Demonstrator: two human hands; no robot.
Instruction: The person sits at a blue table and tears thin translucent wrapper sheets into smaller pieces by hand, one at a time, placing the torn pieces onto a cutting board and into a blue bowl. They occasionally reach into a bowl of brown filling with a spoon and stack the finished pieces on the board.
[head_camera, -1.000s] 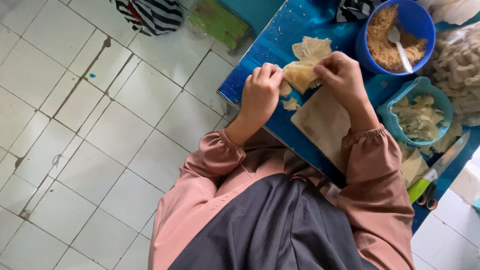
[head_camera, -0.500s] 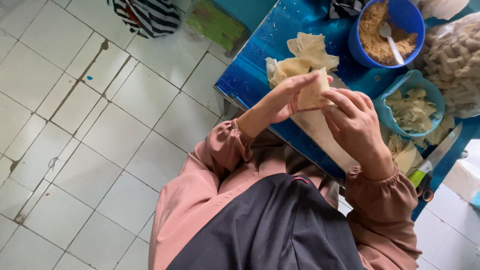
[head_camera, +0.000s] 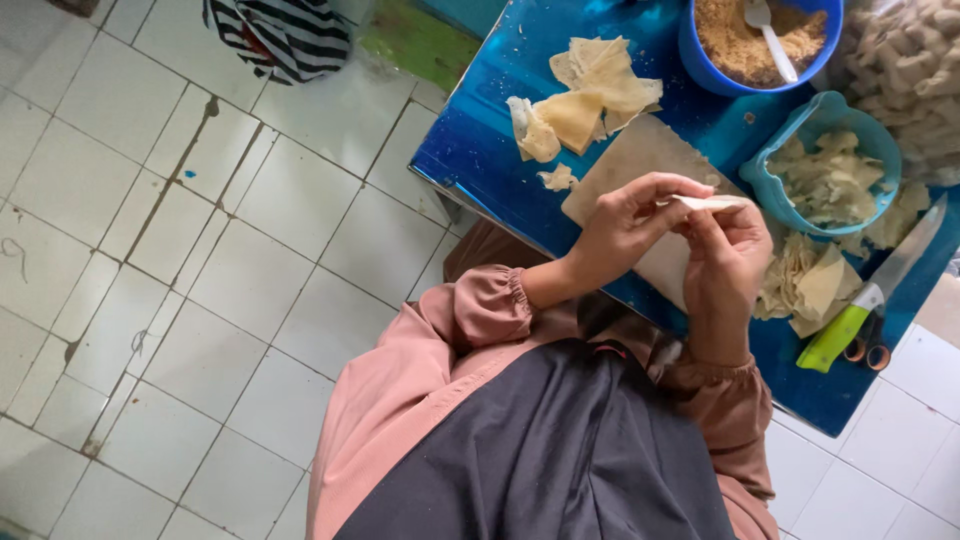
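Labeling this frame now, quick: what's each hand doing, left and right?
Left hand: closed, fingers pinching the pale wrapper sheet.
Right hand: closed, pinching the same wrapper sheet from the other side, above the blue table.

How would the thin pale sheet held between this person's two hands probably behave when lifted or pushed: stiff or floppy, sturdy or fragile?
The thin pale sheet, pinched between the left hand and right hand, looks very thin, so probably light. The loose sheets on the blue table lie crumpled and folded, which suggests floppy rather than stiff. Ragged edges hint that it tears easily.
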